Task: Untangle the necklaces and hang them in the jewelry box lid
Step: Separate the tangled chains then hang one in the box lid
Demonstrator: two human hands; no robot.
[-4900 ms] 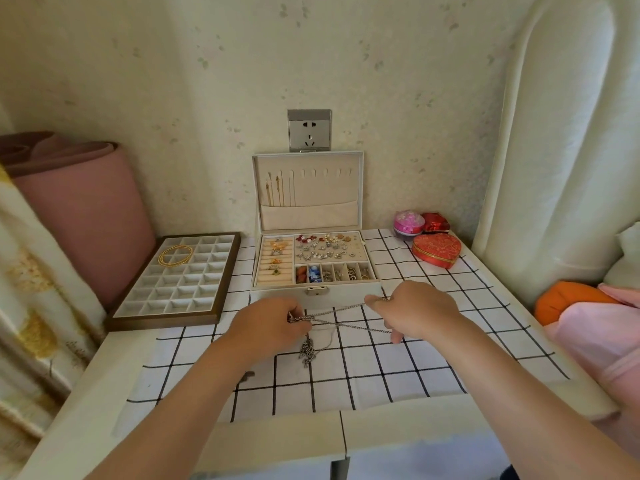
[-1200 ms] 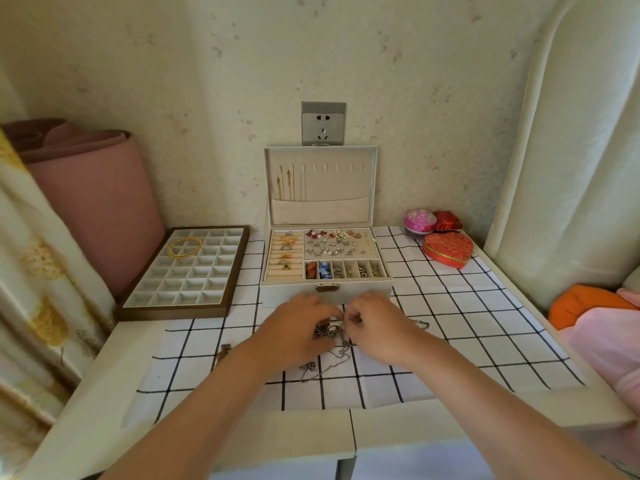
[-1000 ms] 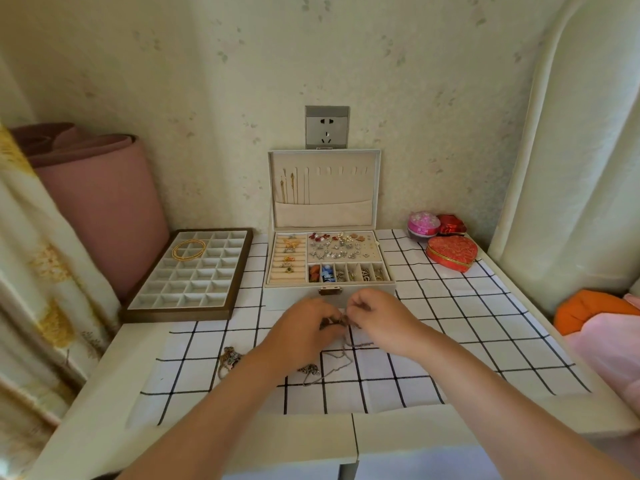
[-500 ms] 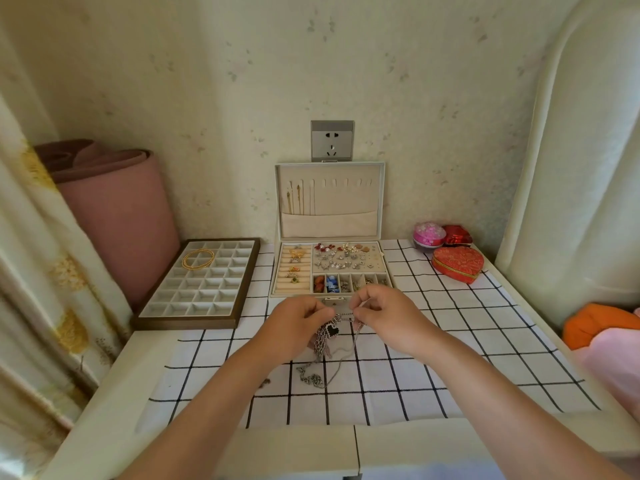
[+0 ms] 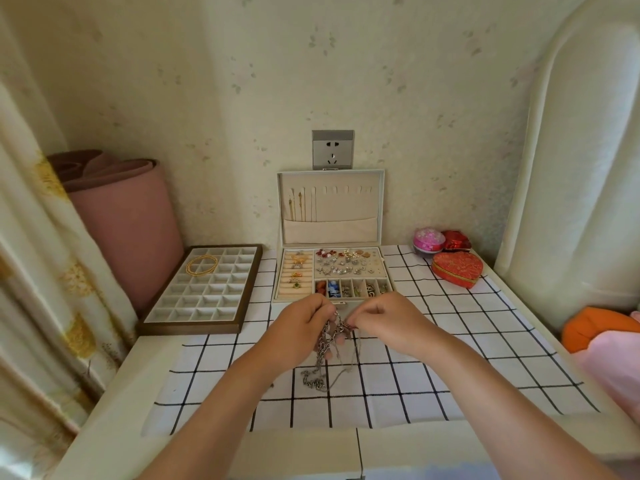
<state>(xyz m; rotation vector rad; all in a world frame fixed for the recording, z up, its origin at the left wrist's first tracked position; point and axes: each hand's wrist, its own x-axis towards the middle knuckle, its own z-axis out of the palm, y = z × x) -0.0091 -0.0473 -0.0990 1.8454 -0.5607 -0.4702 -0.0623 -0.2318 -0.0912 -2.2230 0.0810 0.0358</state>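
Left hand: raised over the table, fingers pinched on the top of a bunch of silver necklaces.
Right hand: just beside the left, fingers closed on the same bunch at its top.
Necklaces: tangled; they hang from between the two hands, and their lower end lies on the checked cloth.
Jewelry box: open, just behind the hands, its tray holding rings, earrings and small pieces.
Box lid: upright against the wall, with a few thin chains hung at its left side and a pocket below.
Tray: left of the box, many small compartments, a gold bangle in it.
Heart-shaped box: red, right of the jewelry box, near two smaller boxes.
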